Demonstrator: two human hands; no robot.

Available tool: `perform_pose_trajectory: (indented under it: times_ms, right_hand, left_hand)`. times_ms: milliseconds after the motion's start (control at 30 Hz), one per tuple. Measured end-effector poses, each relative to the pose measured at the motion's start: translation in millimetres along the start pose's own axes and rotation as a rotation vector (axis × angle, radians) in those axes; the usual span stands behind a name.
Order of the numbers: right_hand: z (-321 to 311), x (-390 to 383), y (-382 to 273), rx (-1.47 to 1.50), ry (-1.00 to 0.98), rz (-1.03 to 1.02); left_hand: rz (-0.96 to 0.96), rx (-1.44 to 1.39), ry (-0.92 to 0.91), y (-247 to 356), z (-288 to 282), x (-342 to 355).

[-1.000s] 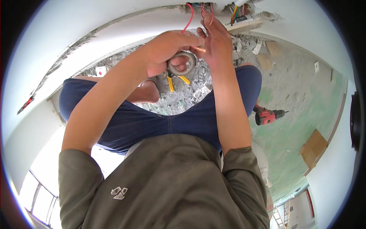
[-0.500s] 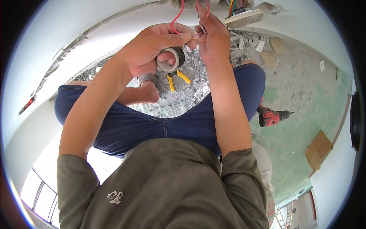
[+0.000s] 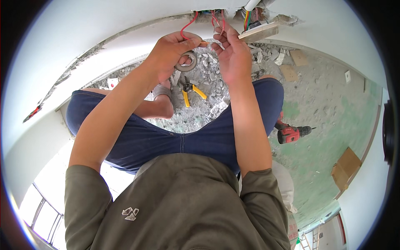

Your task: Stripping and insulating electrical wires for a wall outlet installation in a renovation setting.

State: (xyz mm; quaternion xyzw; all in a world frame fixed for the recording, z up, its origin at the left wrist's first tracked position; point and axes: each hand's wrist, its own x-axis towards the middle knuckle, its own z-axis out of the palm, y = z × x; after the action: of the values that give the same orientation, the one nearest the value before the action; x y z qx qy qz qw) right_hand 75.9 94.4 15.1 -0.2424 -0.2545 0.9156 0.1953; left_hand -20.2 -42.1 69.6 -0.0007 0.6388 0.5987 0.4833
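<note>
My left hand (image 3: 174,51) is closed, thumb and fingers pinching a thick red wire (image 3: 183,30) whose bare copper end sticks out to the right. A roll of tape (image 3: 192,62) hangs around fingers of the same hand. Facing it, my right hand (image 3: 234,56) has its fingers apart and slightly curled, with nothing gripped that I can see. Two thinner red wires (image 3: 213,18) with stripped ends come down beside its fingertips; whether a fingertip touches them I cannot tell. All these wires come out of an opening in the wall.
A white switch plate (image 3: 259,32) hangs by coloured wires right of my right hand. Yellow-handled pliers (image 3: 192,92) lie on rubble between my legs. A red cordless drill (image 3: 293,134) rests by my right knee. Cardboard (image 3: 346,167) lies farther right.
My right hand has come away from the thinner wires and its fingers have spread. My left hand still holds the thick wire, a little farther left. The view has shifted slightly.
</note>
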Motion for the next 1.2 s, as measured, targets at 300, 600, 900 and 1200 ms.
perform_pose_trajectory:
  times_ms: [300,600,900,1200]
  right_hand:
    - [29.1,-15.9,10.5,-0.545,0.173,-0.245]
    - [-1.8,1.3,20.0,-0.502,0.311,-0.274]
    - [17.7,-42.3,12.5,-0.529,0.260,-0.223]
    - [12.3,-38.3,-6.2,-1.653,0.037,-0.872]
  left_hand:
    - [0.002,-0.051,0.112,1.5,11.5,-5.8]
    - [0.044,-0.201,-0.012,8.9,21.1,-1.3]
    - [-0.005,-0.195,-0.053,11.4,19.8,4.3]
    - [-0.050,-0.053,-0.066,10.7,13.4,5.4]
